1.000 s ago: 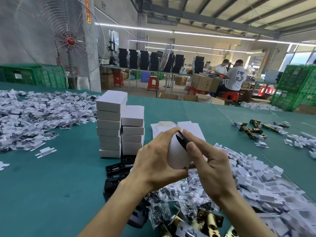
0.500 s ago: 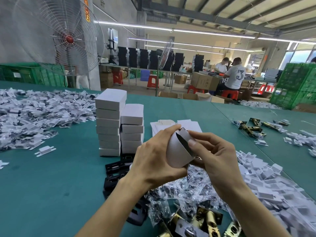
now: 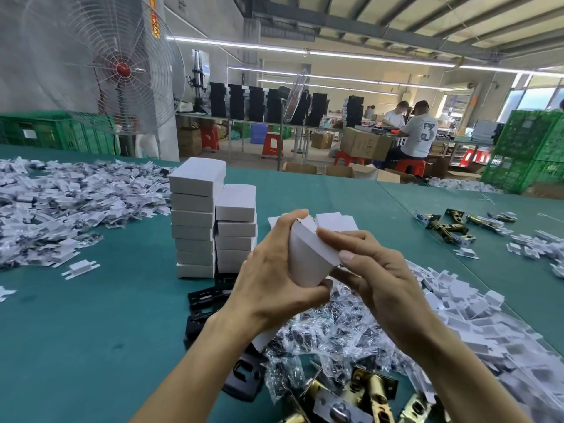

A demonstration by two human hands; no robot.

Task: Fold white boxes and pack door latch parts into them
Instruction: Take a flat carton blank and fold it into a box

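Two hands meet over the green table (image 3: 91, 331), both closed around a white box (image 3: 308, 257) held up in the air between them. The left hand (image 3: 274, 279) wraps the box's smooth, curving cardboard wall, thumb under its lower end and fingertips at its notched top flap; the right hand (image 3: 375, 279) pinches the near edge, thumb flat on the outer face and fingers curled behind. Just beyond the left fingers stand two stacks of finished boxes (image 3: 210, 227), square-cornered and matte, close enough to hem that side in. Behind the box lie flat box blanks (image 3: 335, 221). Under the wrists spreads a crinkled heap of clear plastic bags (image 3: 329, 331), with black plates (image 3: 207, 300) and shiny brass latches (image 3: 366, 395) nearer the body. Right of the right hand, white folded inserts (image 3: 457, 300) pile toward the table edge. Bare felt-like tabletop lies open left of the left forearm.
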